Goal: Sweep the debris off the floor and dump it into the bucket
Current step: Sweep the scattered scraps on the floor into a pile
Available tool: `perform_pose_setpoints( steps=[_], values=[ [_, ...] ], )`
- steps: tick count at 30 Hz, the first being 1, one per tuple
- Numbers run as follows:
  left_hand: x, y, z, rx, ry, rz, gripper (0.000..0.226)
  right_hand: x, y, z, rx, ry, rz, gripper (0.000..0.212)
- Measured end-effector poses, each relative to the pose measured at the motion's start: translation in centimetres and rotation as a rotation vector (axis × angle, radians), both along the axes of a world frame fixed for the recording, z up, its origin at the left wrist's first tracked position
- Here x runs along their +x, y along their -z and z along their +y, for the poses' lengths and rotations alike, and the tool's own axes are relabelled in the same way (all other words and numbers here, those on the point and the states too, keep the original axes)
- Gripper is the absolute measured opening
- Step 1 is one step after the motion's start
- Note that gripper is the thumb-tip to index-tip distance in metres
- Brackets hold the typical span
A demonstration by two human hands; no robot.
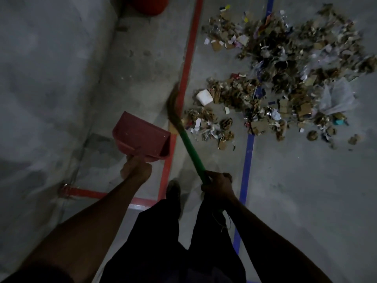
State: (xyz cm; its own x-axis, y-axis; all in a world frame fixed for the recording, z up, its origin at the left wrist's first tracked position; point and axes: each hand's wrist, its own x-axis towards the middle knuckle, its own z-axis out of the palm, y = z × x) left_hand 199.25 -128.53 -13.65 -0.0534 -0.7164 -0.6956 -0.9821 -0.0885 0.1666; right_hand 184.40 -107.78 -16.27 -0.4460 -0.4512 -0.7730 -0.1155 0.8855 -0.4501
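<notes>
debris [285, 78]: ragged cardboard, paper and plastic scraps heaped on the concrete floor [306, 201] toward its far right | broom [189, 146]: green handle, right hand [218, 185] clamped, bristles pointing far-left, blurred | dustpan [140, 137]: red plastic, left hand [135, 169] gripping handle

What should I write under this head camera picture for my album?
Left hand holds a red dustpan, right hand grips a green-handled broom beside scattered debris.

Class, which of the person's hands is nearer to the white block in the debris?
Right. The right hand grips the broom handle below the white block; the left hand holds the dustpan, farther off to the left.
</notes>
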Motion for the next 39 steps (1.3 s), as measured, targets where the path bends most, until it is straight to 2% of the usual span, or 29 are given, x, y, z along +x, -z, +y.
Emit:
perform_pose_setpoints(
  steps=[2, 4, 7, 11, 14, 19, 22, 25, 27, 31, 39],
  values=[
    [0.7, 0.4, 0.6, 0.029, -0.089, -0.036, 0.049, 1.0, 0.9, 0.8, 0.026, -0.097, 0.032, 0.046],
    [1.4, 0.9, 1.0, 0.067, -0.041, -0.046, 0.051, 0.9, 1.4, 1.4, 0.098, -0.132, 0.034, 0.041],
    [2.1, 0.9, 1.3, 0.052, 0.083, -0.067, 0.050, -0.6, 2.0, 2.3, 0.183, -0.004, 0.010, 0.034],
    [2.3, 1.0, 2.0, 0.031, 0.137, -0.087, 0.064, -4.4, 2.0, 2.6, 0.209, 0.206, -0.024, 0.039],
    [2.3, 1.3, 2.0, 0.014, 0.237, -0.057, 0.069, -6.9, 1.7, 1.6, 0.194, 0.178, 0.024, 0.044],
    [1.4, 1.5, 1.5, -0.038, 0.220, -0.025, 0.066, -6.5, 1.0, 0.7, 0.134, 0.197, 0.063, 0.050],
    [0.7, 1.2, 1.2, -0.052, 0.247, -0.003, 0.063, -3.9, 0.4, 2.0, 0.098, 0.139, 0.048, 0.045],
    [0.0, 0.7, 1.2, -0.040, 0.299, 0.037, 0.065, -2.4, 0.1, 3.0, 0.128, -0.054, 0.065, 0.042],
    [-0.6, 0.3, 1.4, -0.034, 0.339, 0.052, 0.066, -2.4, 0.3, 3.5, 0.162, -0.099, 0.064, 0.036],
    [-2.7, 0.0, 2.1, -0.031, 0.358, 0.023, 0.068, -4.8, 1.5, 4.6, 0.227, -0.022, 0.036, 0.008],
    [-9.2, 1.6, 5.6, -0.022, 0.291, -0.015, 0.070, -18.2, 4.0, 6.8, 0.198, 0.168, -0.028, 0.047]
  ],
)
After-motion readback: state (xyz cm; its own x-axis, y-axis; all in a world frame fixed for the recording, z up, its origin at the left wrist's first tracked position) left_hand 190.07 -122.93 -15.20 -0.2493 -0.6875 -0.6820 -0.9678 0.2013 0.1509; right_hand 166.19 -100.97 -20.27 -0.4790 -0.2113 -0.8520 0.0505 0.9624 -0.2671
